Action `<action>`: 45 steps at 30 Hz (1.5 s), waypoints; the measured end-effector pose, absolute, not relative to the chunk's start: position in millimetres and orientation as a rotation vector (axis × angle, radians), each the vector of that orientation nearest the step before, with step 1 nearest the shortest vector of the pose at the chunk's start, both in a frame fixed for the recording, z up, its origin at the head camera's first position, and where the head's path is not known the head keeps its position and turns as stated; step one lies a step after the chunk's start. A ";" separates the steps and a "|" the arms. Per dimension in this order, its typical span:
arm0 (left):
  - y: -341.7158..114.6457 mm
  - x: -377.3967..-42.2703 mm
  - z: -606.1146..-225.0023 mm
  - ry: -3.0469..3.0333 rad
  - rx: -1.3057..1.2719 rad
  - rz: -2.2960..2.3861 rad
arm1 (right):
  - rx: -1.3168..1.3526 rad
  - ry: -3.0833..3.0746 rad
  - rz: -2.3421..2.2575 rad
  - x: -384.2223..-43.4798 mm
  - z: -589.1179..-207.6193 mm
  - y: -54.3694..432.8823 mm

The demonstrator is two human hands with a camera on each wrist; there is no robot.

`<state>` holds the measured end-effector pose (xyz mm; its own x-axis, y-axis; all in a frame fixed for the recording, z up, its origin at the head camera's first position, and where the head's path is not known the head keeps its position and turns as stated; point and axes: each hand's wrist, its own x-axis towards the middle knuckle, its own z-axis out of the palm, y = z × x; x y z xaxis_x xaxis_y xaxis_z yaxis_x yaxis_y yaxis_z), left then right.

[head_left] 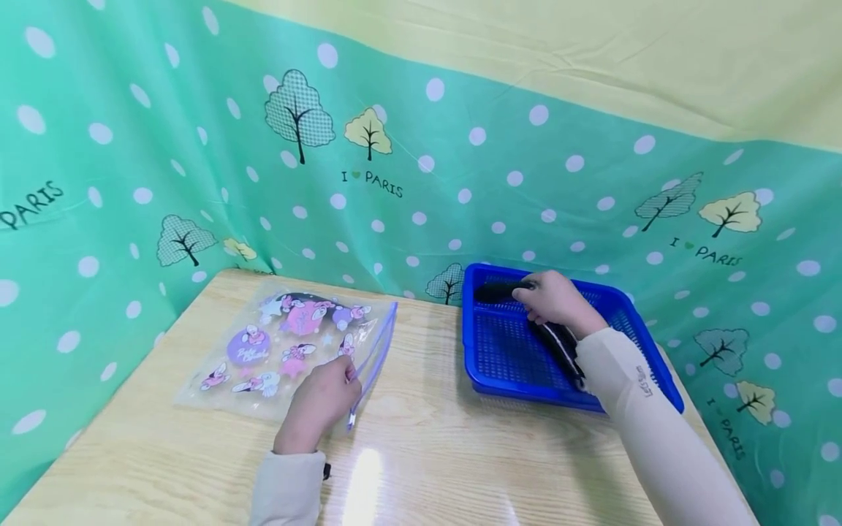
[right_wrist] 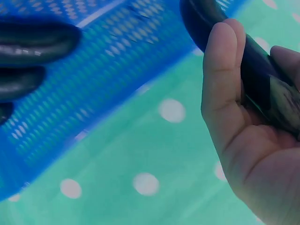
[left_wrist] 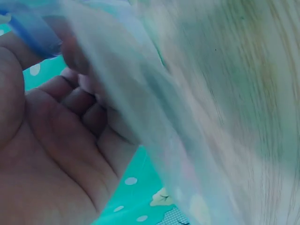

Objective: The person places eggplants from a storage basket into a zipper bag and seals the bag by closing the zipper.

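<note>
My right hand grips a dark eggplant near its stem end, over the back left of the blue basket. In the right wrist view the fingers wrap around the eggplant. More eggplants lie in the basket, partly covered by my right arm in the head view. My left hand pinches the purple zip edge of a clear printed plastic bag lying flat on the table. A dark long shape shows through the bag's far side.
The light wooden table carries the bag at left and the basket at right. A green dotted curtain with tree prints hangs right behind the table and along both sides. The basket stands close to the curtain.
</note>
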<state>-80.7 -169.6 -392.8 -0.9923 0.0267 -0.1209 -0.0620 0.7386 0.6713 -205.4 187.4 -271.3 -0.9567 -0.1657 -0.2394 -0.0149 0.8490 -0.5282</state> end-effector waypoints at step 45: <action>-174.8 -80.0 -377.4 2.858 -0.018 1.217 | -0.355 2.484 -1.469 -130.4 -386.9 1.6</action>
